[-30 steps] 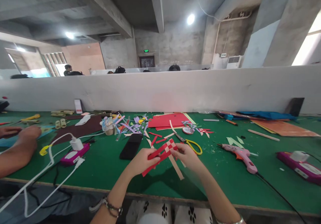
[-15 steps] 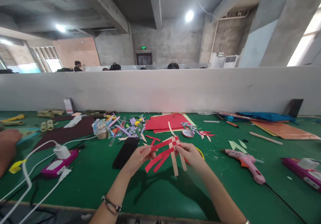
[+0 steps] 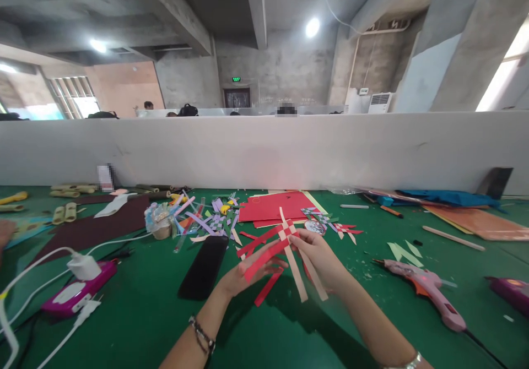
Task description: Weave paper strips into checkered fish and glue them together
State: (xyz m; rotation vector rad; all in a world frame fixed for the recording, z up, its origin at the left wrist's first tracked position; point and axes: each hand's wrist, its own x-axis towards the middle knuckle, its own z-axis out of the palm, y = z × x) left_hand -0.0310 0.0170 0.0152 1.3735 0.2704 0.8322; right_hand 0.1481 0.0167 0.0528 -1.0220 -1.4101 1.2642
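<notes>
A small weave of red and cream paper strips (image 3: 281, 248) hangs above the green table (image 3: 136, 325), its loose ends pointing down and left. My left hand (image 3: 242, 278) pinches the red strips from below at the left. My right hand (image 3: 320, 259) grips the woven corner at the right, fingers closed on it. A black phone (image 3: 204, 267) lies flat just left of my left hand. Red paper sheets (image 3: 275, 206) lie behind the weave.
A pile of coloured strips (image 3: 202, 215) sits at the back centre. A pink glue gun (image 3: 427, 289) lies at the right, a pink power bank with white charger (image 3: 78, 283) at the left. A low white partition (image 3: 264, 148) closes the table's far side. Dark brown felt (image 3: 99, 226) lies left.
The weave has turned in my hands; the cream strips now point down to the right. My left hand has slid lower along the red strips. The camera view shifted slightly left.
</notes>
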